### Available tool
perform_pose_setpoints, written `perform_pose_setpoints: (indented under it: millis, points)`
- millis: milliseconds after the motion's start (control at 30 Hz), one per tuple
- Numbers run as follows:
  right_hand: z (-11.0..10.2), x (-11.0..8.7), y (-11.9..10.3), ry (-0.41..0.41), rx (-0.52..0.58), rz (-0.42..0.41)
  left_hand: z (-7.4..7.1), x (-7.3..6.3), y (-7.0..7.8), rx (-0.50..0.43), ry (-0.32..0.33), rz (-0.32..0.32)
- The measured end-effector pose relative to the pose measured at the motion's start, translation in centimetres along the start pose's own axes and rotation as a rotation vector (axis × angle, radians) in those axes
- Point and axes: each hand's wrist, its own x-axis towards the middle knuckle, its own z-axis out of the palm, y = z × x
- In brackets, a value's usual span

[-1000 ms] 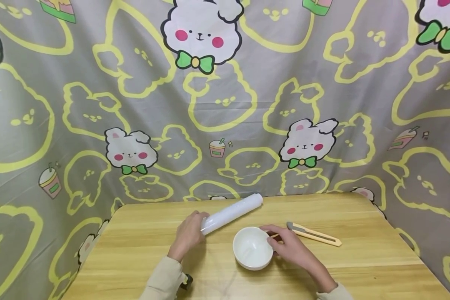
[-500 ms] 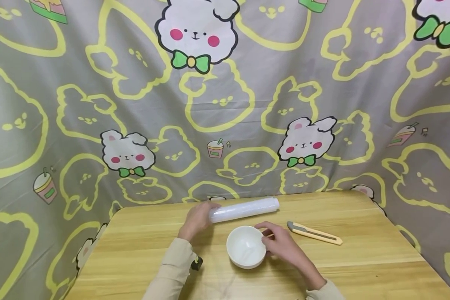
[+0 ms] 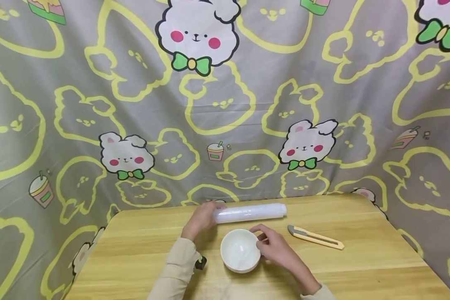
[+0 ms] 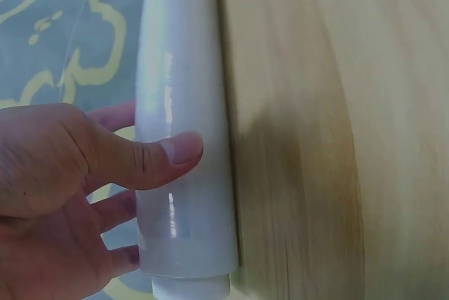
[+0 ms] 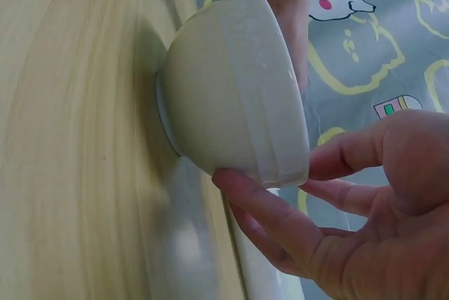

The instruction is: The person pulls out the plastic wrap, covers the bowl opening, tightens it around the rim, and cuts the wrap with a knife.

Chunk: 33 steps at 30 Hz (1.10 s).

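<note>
A roll of clear plastic wrap lies along the back of the table, nearly level with its far edge. My left hand grips the roll's left end; in the left wrist view the thumb presses across the plastic wrap while the fingers reach behind it. In front of the roll stands a white bowl, upright. My right hand holds the bowl by its right side. Seen from the right wrist, the fingers of that hand pinch the bowl near the rim.
To the right of the bowl, a yellow utility knife lies on the wooden table. A grey curtain printed with cartoon rabbits hangs right behind the table and along both sides.
My left hand has carried the roll rightward and back, turning it from a diagonal to nearly parallel with the far edge. The bowl has shifted slightly left with my right hand.
</note>
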Motion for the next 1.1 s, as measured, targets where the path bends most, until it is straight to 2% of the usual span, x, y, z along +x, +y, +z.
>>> perform_pose_setpoints:
  millis: [133, 367, 500, 667, 967, 1100]
  points:
    - [-0.8, 0.7, -0.2, 0.021, -0.101, -0.077, 0.2, -0.3, 0.1, -0.044, 0.001, -0.032]
    - [-1.9, 4.7, -0.5, 0.271, -0.325, -0.290, 0.2, -1.1, 0.5, -0.088, -0.029, -0.059]
    - [-2.0, 6.6, 0.4, 0.288, -0.438, -0.367, 0.3, -1.5, 1.2, -0.164, -0.016, -0.064]
    - [-1.5, 8.4, 2.0, 0.268, -0.483, -0.365, 1.2, -0.8, 2.0, -0.237, 0.041, -0.036]
    - [-1.0, 9.5, 3.0, 0.287, -0.497, -0.343, 2.3, 0.6, 2.1, -0.213, 0.198, 0.016]
    - [-1.0, 9.9, 3.1, 0.310, -0.478, -0.343, 2.5, 1.0, 1.8, -0.224, 0.231, -0.008]
